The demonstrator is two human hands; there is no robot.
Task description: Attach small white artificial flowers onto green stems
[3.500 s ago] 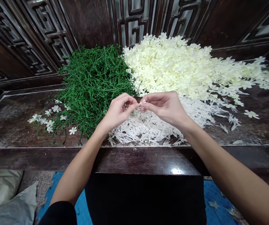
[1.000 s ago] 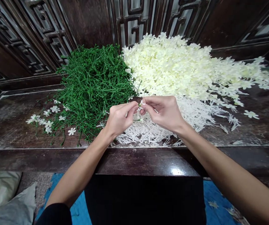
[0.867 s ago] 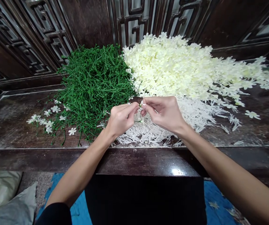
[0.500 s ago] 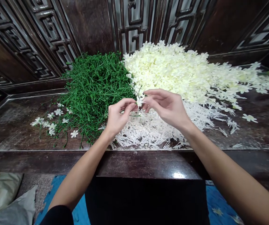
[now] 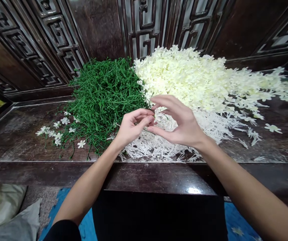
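Observation:
A small white artificial flower (image 5: 159,117) on a green stem is pinched between the thumb and fingers of my left hand (image 5: 134,126). Around its petals curves my right hand (image 5: 180,121), thumb and fingers apart; the thumb tip comes up close to my left thumb. Whether the right fingers touch the flower cannot be made out. Below both hands spreads a heap of thin white plastic pieces (image 5: 156,147). A pile of green plastic stems (image 5: 106,90) lies to the left, and a large mound of cream-white petals (image 5: 184,75) rises behind my right hand.
Several stemmed white flowers (image 5: 58,136) lie at the left on the dark wooden bench (image 5: 15,140). Its carved backrest (image 5: 98,30) stands behind the piles. A loose petal piece (image 5: 273,128) lies at the right. Pale sacks (image 5: 10,207) sit on the floor at lower left.
My right hand has spread wider, its thumb dropping lower and toward my left thumb. My left hand, with the flower, has shifted slightly right and down.

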